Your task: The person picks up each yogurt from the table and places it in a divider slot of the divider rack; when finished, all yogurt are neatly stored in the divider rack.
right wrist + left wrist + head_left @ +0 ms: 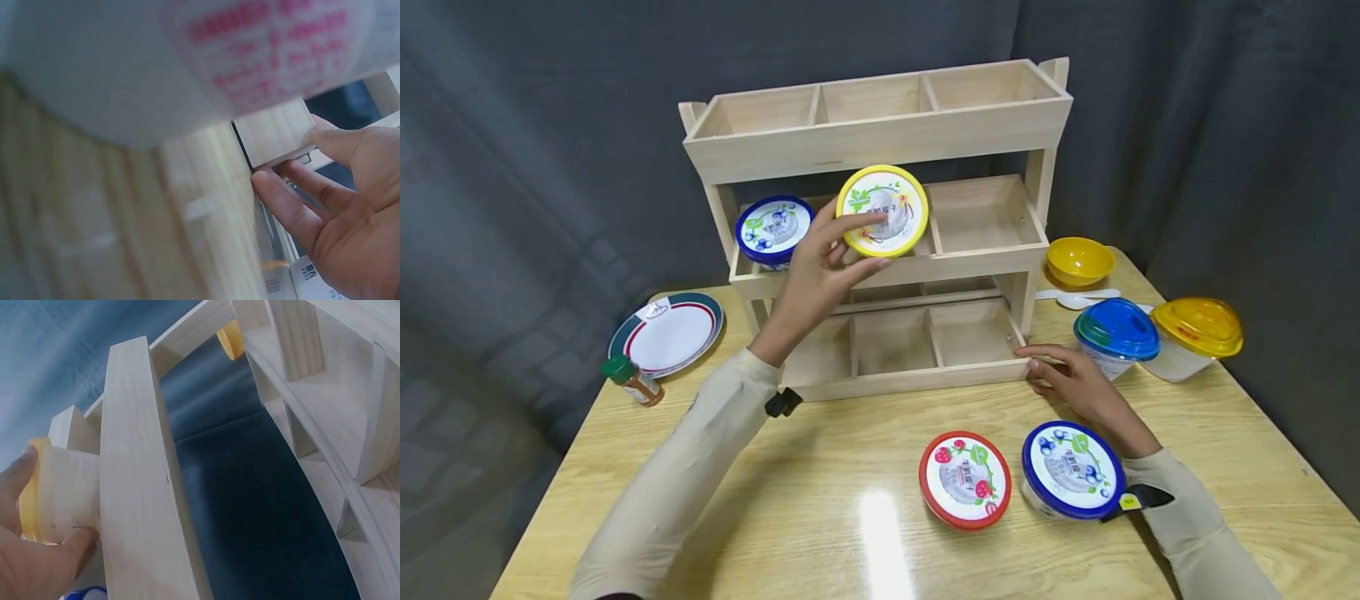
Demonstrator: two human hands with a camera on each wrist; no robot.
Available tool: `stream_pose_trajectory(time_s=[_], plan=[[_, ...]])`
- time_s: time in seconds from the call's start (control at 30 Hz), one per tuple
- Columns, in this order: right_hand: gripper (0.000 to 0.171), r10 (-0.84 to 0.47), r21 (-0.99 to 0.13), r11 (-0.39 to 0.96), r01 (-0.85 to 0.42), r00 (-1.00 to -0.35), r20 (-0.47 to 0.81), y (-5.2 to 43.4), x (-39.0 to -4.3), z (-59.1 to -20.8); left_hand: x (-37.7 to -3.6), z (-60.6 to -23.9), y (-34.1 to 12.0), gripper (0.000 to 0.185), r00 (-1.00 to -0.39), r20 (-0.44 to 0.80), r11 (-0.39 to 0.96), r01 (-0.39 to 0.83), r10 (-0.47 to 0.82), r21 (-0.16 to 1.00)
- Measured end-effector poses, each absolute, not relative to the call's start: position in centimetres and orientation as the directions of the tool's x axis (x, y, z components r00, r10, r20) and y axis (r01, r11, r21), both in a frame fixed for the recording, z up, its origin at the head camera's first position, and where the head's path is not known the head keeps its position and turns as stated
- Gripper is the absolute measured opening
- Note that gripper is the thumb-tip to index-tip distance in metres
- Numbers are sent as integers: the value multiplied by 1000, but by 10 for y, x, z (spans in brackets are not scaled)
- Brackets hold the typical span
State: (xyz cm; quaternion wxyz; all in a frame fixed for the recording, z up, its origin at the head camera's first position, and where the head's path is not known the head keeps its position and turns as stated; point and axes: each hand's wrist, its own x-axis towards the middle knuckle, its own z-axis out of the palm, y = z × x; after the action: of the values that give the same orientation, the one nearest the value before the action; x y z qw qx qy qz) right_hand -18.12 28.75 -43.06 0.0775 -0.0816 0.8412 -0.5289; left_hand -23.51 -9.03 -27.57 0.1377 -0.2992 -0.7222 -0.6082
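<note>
My left hand (831,258) grips a yellow-lidded tub (882,210) by its rim and holds it at the middle shelf of the wooden rack (880,142), lid facing me. In the left wrist view, thumb and finger pinch the yellow-lidded tub (59,497) beside a rack board. A blue-lidded tub (773,229) sits in the middle shelf's left compartment. My right hand (1063,375) lies with straight fingers against the rack's lower right corner (278,134). A red-lidded tub (965,478) and a blue-lidded tub (1072,469) stand on the table in front.
A striped plate (666,333) and a small green-capped bottle (632,381) lie at the left. At the right are a yellow bowl (1079,259), a white spoon (1078,298), and blue-lidded (1116,333) and yellow-lidded (1197,335) containers. A dark curtain hangs behind.
</note>
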Motion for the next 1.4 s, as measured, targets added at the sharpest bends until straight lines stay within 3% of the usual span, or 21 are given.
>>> stream_pose_trajectory(time_s=[0.17,0.53,0.97,1.4], plan=[[38,-220,-905,422,-60,-975,-38,287,-181,-431,-241,-279,-87,45,-812,536,71,563,230,823],[38,-226,-909,413,-65,-973,-33,287,-182,-430,-244,-273,-86,43,-844,478,209,527,242,824],[38,-228,-902,424,-77,-973,-24,287,-183,-430,-243,-265,-88,55,-899,349,261,415,264,871],[38,-223,-896,439,-66,-974,-37,288,-181,-431,-221,-263,-95,58,-870,396,349,484,296,802]])
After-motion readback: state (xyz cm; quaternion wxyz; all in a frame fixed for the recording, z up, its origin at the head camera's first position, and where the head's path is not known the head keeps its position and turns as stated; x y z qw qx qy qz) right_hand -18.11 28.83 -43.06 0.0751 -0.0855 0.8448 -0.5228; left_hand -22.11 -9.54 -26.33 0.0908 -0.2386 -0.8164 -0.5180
